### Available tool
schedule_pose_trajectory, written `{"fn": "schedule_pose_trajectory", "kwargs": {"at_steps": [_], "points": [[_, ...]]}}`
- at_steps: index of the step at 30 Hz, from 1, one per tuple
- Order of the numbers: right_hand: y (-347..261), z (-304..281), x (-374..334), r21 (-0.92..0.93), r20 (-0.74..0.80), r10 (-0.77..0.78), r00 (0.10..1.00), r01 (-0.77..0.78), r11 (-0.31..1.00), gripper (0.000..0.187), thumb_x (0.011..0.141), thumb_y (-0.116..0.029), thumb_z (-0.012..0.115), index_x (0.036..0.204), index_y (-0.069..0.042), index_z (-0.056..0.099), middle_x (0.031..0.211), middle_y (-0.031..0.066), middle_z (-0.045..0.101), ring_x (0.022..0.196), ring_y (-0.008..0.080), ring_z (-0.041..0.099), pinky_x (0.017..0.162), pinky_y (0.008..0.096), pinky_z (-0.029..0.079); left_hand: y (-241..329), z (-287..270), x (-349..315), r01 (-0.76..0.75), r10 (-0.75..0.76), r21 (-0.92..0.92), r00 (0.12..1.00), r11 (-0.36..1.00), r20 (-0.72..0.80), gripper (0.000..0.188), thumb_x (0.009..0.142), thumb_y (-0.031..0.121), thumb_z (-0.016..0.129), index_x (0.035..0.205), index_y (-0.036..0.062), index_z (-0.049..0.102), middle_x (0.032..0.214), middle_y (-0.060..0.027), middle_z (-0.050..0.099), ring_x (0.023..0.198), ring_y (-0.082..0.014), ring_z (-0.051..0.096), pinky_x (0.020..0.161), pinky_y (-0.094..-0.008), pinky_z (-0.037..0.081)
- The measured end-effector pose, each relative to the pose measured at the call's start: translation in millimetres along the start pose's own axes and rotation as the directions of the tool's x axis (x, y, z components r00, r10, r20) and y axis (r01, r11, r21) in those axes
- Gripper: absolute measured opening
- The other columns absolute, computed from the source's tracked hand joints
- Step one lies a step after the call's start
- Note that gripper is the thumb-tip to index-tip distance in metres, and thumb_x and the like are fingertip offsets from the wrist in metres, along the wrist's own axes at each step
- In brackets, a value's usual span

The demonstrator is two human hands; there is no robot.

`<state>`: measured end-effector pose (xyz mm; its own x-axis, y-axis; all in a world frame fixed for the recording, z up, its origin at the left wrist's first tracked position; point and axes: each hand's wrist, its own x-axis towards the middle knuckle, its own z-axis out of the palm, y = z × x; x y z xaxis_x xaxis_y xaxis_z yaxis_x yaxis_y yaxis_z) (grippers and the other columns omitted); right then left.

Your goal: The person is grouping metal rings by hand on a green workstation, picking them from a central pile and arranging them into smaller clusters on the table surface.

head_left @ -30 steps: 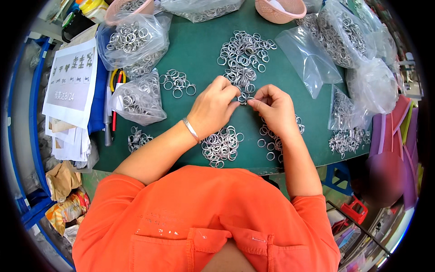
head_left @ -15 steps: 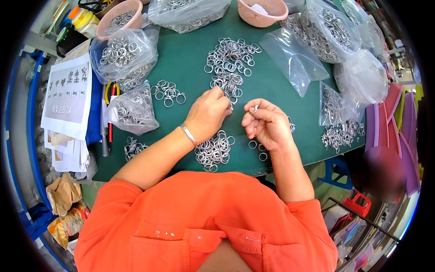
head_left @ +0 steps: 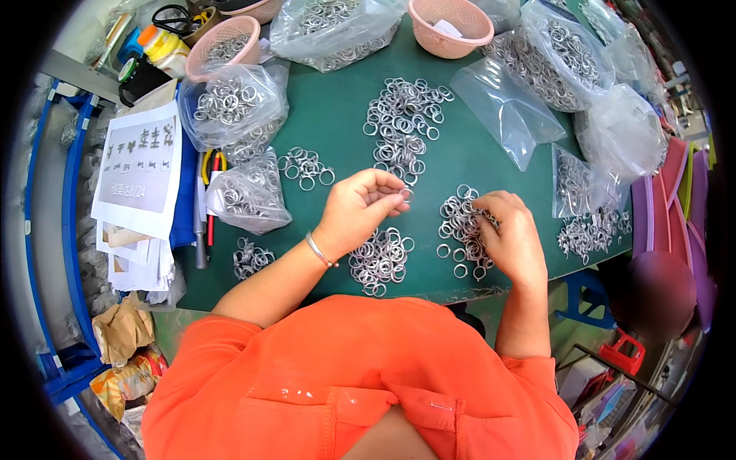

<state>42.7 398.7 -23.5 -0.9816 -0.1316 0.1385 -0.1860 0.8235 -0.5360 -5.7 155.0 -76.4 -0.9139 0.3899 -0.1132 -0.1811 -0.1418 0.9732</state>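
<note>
From where I stood, a pile of grey rings (head_left: pixel 379 259) lay by the near edge of the green surface (head_left: pixel 330 123); to its right, the right hand (head_left: pixel 515 236) dipped bent fingers into a second pile (head_left: pixel 458 213), its tips hidden, so I couldn't tell whether they gripped anything. Slightly farther in, the left hand (head_left: pixel 359 205) pinched a ring (head_left: pixel 407 196), partly covered, between thumb and forefinger. Plenty seemed left to handle: a loose heap (head_left: pixel 402 115) stretched toward the far edge, where a bulging bag (head_left: pixel 337 38) was cut off from sight, its crinkled plastic blurring the contents.
</note>
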Motion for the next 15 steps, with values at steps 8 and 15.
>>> {"fn": "schedule_pose_trajectory", "kwargs": {"at_steps": [8, 15], "points": [[-31, 56, 13, 0.613, -0.063, 0.073, 0.995, -0.02, 0.79, 0.01, 0.084, 0.0, 0.067, 0.095, 0.0, 0.068, 0.083, 0.0077, 0.067, 0.071, 0.0148, 0.066, 0.065, 0.0258, 0.051, 11, 4, -6, -0.201, 0.182, 0.219, 0.978, 0.955, 0.105, 0.026, 0.089, -0.002, 0.065, 0.114, -0.0042, 0.055, 0.104, -0.0112, 0.067, 0.094, -0.0167, 0.068, 0.082, -0.0275, 0.056], [-12, 42, 4, 0.413, -0.018, 0.045, 0.999, -0.033, 0.91, 0.009, 0.083, 0.005, 0.064, 0.091, 0.002, 0.068, 0.083, 0.0079, 0.066, 0.071, 0.0152, 0.064, 0.064, 0.026, 0.05, -7, -13, 19, -0.383, 0.399, 0.804, 0.895, 0.454, 0.201, 0.027, 0.078, 0.005, 0.074, 0.103, 0.0043, 0.066, 0.1, -0.0112, 0.057, 0.087, -0.0269, 0.059, 0.073, -0.034, 0.05]]}}
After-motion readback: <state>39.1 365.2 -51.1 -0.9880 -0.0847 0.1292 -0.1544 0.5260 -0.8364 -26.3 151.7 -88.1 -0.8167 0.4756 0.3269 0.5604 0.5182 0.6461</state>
